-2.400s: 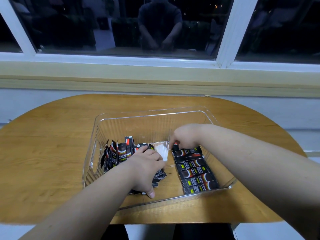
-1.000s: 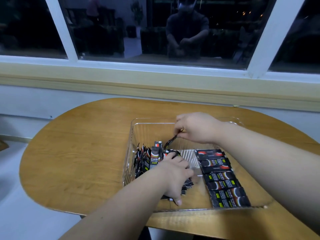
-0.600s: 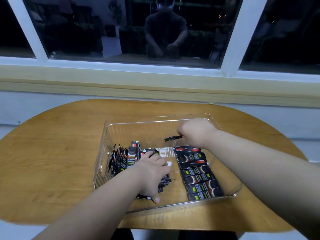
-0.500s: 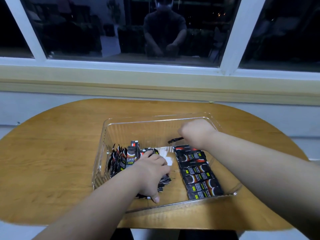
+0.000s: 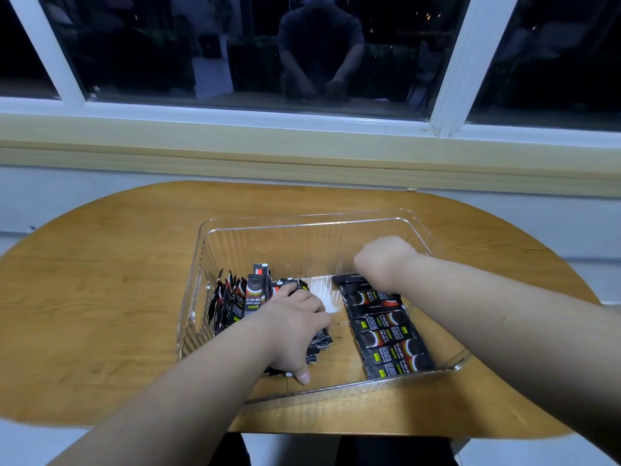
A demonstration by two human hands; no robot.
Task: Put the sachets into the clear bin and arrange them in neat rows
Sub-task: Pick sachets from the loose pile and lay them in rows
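sachets sorted inside the clear bin

head view: the clear bin [image 5: 302,224] is set on a wooden table [image 5: 100,297] below a dark window [image 5: 235,45]. in its left half, upright sachets [image 5: 250,297] are stood on edge in a bundle near the left wall. the bundle is gripped by the left hand [image 5: 292,331], with fingers curled over the top and the thumb laid at the near side. along the right half, a flat row of sachets [image 5: 386,334] is laid side by side from the near wall toward the far one. the far end of that row is met by the right hand [image 5: 383,257], which is blurred with its fingers hidden; whether anything is pinched cannot be told.
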